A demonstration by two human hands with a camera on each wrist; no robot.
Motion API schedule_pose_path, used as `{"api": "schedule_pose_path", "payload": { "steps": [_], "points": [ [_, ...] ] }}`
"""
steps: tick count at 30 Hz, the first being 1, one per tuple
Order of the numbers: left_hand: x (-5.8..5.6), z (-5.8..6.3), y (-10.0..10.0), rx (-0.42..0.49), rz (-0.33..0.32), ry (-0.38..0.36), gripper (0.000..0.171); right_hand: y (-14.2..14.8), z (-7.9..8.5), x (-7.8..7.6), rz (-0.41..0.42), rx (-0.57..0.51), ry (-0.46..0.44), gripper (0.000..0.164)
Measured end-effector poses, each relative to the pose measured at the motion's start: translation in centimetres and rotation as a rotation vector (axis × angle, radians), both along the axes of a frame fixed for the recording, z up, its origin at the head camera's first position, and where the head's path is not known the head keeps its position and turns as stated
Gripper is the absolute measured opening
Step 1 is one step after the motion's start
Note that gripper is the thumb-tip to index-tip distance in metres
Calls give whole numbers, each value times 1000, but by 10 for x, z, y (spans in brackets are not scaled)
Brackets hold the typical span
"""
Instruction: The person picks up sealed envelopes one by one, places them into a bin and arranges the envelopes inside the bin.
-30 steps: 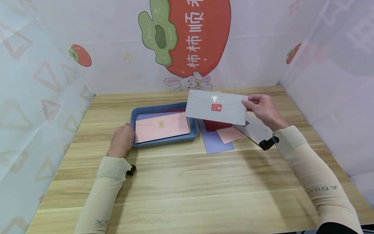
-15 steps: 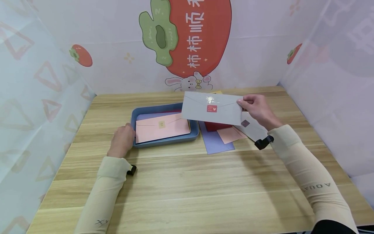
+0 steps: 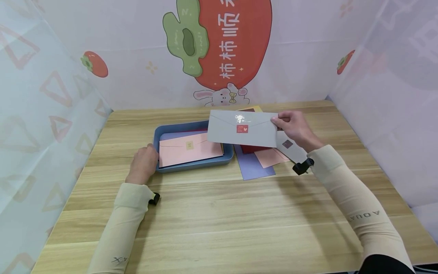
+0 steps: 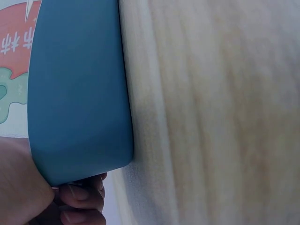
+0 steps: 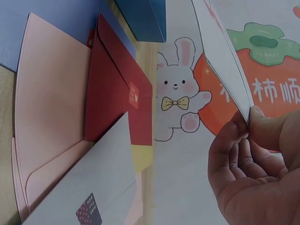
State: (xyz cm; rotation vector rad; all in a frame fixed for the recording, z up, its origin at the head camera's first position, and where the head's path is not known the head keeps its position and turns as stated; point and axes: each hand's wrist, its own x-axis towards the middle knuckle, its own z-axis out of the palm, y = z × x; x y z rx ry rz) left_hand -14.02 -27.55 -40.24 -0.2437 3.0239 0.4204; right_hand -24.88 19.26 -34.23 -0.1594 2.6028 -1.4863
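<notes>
In the head view my right hand point(image 3: 295, 127) pinches a pale grey envelope point(image 3: 224, 133) by its right edge, thumb on top. The envelope, with a red square sticker and gold lettering, is held over the loose pile and overlaps the right end of a blue tray point(image 3: 195, 168). My left hand point(image 3: 143, 163) grips the tray's left end; in the left wrist view its curled fingers point(image 4: 82, 201) show at the tray's point(image 4: 79, 89) end wall. Inside the tray a pink envelope point(image 3: 205, 152) lies on top of a lilac envelope point(image 3: 166, 136).
Right of the tray lie a lilac envelope point(image 3: 254, 167), a dark red envelope point(image 5: 112, 89), pink envelopes point(image 3: 271, 158), a white envelope point(image 3: 294, 146) with a dark sticker and a yellow envelope point(image 3: 256, 109). A printed cloth backdrop point(image 3: 137, 87) stands behind the wooden table point(image 3: 219, 220).
My right hand has moved left and slightly down with the grey envelope, uncovering more of the white and yellow ones and covering more of the tray's right end. The left hand stays put.
</notes>
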Motion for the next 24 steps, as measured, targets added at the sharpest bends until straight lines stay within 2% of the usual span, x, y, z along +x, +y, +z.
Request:
{"api": "schedule_pose_path", "payload": {
  "steps": [8,19,24],
  "points": [
    [1,0,0,-4,-16,19,28,-5,-4,-1,7,7,-11,34],
    [1,1,0,-3,-20,5,27,-19,-2,-2,12,9,-80,37],
    [1,1,0,5,-16,2,28,-26,-1,-3,28,2,-82,37]
  ]
}}
